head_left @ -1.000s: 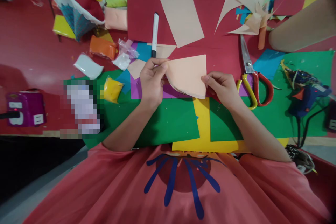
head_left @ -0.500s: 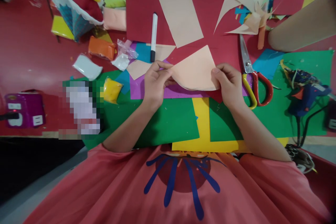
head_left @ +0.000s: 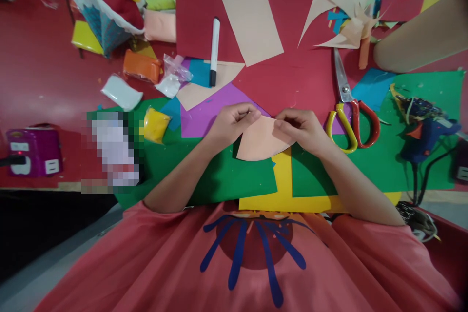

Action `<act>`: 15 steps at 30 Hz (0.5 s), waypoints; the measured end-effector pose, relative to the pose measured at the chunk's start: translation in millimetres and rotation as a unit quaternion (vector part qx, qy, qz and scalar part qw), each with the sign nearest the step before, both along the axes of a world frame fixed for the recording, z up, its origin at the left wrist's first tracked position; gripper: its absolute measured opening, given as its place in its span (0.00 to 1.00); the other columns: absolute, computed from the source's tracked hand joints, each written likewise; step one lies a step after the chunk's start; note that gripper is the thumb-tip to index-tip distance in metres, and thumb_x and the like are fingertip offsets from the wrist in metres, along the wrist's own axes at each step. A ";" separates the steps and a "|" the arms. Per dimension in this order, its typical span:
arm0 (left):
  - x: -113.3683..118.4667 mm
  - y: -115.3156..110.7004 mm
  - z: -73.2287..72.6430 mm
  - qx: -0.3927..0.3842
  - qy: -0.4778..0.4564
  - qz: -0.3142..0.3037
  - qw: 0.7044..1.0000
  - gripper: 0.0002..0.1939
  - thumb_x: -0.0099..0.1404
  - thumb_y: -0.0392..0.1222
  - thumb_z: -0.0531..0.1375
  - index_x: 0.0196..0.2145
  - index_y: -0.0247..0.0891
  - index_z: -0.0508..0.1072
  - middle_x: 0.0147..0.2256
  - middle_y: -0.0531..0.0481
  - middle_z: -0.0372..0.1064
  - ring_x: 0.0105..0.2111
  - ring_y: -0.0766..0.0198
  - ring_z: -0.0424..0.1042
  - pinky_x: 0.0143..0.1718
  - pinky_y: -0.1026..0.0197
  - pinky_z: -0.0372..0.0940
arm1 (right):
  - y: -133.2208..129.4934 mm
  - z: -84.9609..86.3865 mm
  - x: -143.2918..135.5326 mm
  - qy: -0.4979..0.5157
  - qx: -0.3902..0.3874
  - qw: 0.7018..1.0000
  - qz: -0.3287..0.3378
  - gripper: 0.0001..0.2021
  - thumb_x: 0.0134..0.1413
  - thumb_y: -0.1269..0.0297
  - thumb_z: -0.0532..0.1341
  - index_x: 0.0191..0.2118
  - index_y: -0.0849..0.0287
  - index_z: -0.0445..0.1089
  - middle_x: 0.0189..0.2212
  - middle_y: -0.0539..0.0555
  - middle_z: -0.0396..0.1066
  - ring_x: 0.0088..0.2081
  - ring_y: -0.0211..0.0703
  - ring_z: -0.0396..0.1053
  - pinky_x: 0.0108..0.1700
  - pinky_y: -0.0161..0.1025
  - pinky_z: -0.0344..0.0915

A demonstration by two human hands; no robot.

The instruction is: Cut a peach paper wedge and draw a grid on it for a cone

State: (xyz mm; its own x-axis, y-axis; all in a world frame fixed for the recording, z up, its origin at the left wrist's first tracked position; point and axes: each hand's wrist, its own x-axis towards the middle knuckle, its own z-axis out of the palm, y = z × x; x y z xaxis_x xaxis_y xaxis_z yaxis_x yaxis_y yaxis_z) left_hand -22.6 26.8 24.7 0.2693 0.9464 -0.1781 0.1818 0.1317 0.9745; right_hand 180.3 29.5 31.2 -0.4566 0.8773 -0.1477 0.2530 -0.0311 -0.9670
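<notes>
Peach paper [head_left: 260,142], curved lower edge, bowed, pinched at top by left hand [head_left: 234,124] and right hand [head_left: 302,129].

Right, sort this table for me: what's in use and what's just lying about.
In use:
left hand
right hand
peach paper piece, pinched at its top edge by both hands

Lying about:
scissors
marker
glue gun
green sheet
yellow sheet
paper scraps

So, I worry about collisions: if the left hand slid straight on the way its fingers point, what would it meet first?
The left hand points right across the peach paper it pinches, so it would likely meet the right hand first, gripping the opposite edge.
</notes>
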 end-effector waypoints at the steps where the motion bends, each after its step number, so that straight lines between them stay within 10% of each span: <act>1: -0.2 0.0 0.0 0.008 0.010 0.003 1.000 0.18 0.61 0.54 0.61 0.22 0.39 0.67 0.21 0.55 0.56 0.22 0.68 0.57 0.22 0.64 0.53 | 0.6 0.0 0.3 0.001 -0.002 1.000 -0.004 0.10 0.54 0.62 0.60 0.25 0.60 0.68 0.21 0.47 0.63 0.25 0.33 0.56 0.26 0.34 0.51; 15: -7.8 9.2 -10.1 0.085 -0.004 0.121 0.989 0.24 0.59 0.63 0.62 0.22 0.39 0.68 0.21 0.56 0.56 0.22 0.70 0.55 0.22 0.65 0.53 | 14.5 -9.4 10.2 0.080 0.002 0.973 -0.215 0.12 0.55 0.58 0.63 0.24 0.56 0.67 0.19 0.48 0.65 0.22 0.35 0.62 0.26 0.36 0.61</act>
State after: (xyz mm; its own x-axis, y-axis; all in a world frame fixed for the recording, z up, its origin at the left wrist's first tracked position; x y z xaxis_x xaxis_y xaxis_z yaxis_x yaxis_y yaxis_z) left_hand -30.4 36.0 14.7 0.0321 0.9994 -0.0097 0.1582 0.0045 0.9874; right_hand 190.5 44.0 21.8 -0.0642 0.9927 -0.1017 0.0644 -0.0976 -0.9931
